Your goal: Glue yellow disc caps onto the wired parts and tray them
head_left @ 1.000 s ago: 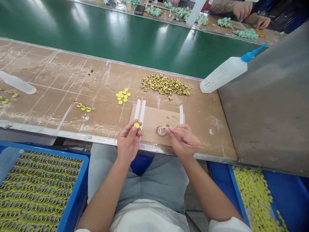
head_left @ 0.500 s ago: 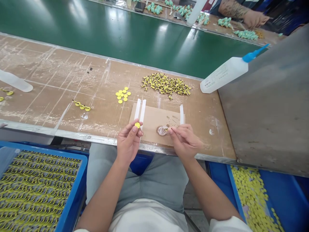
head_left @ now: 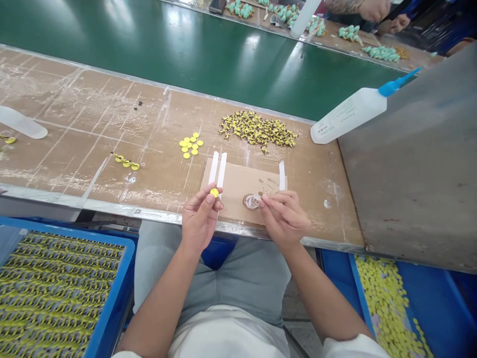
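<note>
My left hand [head_left: 200, 220] is raised above the table's front edge, with a flat round yellow disc [head_left: 214, 192] pinched between thumb and fingertips. My right hand [head_left: 283, 219] pinches a tiny thin part, mostly hidden by the fingertips, right beside a small round glue-smeared dish [head_left: 251, 201]. That dish sits on a cardboard sheet [head_left: 242, 186], held down by white strips [head_left: 218, 169]. The hands are a short way apart, both over the sheet's front edge.
On the worktable lie a heap of yellow-and-black parts [head_left: 258, 129], loose yellow discs [head_left: 191, 146] and a white glue bottle [head_left: 348, 115]. Blue crates [head_left: 126, 263] stand below, left and right. Beyond a green conveyor belt [head_left: 186, 49], a co-worker's hand [head_left: 374, 10] shows.
The view has turned slightly right, shifting the table left. Both hands keep their pinches, and the right fingertips stay beside the dish.
</note>
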The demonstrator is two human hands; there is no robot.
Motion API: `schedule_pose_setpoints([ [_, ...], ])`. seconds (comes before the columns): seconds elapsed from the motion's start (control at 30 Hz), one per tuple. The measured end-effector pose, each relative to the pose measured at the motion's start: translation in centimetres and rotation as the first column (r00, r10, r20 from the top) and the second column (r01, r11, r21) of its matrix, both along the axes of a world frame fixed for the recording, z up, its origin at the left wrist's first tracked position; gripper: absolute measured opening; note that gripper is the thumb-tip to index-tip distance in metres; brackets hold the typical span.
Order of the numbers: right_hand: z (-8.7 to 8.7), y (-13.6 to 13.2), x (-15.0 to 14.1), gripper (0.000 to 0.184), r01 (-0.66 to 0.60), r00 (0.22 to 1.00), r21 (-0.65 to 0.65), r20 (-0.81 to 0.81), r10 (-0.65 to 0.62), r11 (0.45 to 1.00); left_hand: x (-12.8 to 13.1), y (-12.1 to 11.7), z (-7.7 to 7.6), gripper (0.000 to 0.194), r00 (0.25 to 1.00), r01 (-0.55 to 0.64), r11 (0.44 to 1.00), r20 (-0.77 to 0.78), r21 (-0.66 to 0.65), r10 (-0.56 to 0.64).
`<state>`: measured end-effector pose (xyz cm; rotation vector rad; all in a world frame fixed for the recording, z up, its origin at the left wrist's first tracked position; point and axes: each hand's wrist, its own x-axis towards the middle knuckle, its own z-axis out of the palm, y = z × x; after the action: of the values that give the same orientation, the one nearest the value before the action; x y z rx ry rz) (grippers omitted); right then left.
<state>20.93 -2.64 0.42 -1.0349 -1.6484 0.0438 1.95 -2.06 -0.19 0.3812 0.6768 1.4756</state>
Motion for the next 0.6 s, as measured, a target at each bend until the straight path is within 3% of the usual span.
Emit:
schedule_pose_setpoints([
  [0.37, -0.8, -0.1, 0.3, 0.023, 0.052, 0.999, -0.044, -0.003, -0.052, 0.998, -0.1, 0.0, -0.2, 0.026, 1.000, 0.016, 1.000, -0.018, 0.011, -0.016],
  [0.47, -0.5, -0.4, 0.2, 0.023, 0.070, 0.984, -0.120, -0.155, -0.088, 0.990, -0.2, -0.2, -0.2, 0.026, 1.000, 0.013, 1.000, -0.024, 0.010, -0.013],
  [0.6, 1.3, -1.1, -0.2, 0.023, 0.007, 0.921, -0.248, -0.376, -0.103, 0.969, 0.2, -1.3, 0.0, 0.025, 0.999, 0.033, 0.999, 0.028, -0.040, -0.032],
])
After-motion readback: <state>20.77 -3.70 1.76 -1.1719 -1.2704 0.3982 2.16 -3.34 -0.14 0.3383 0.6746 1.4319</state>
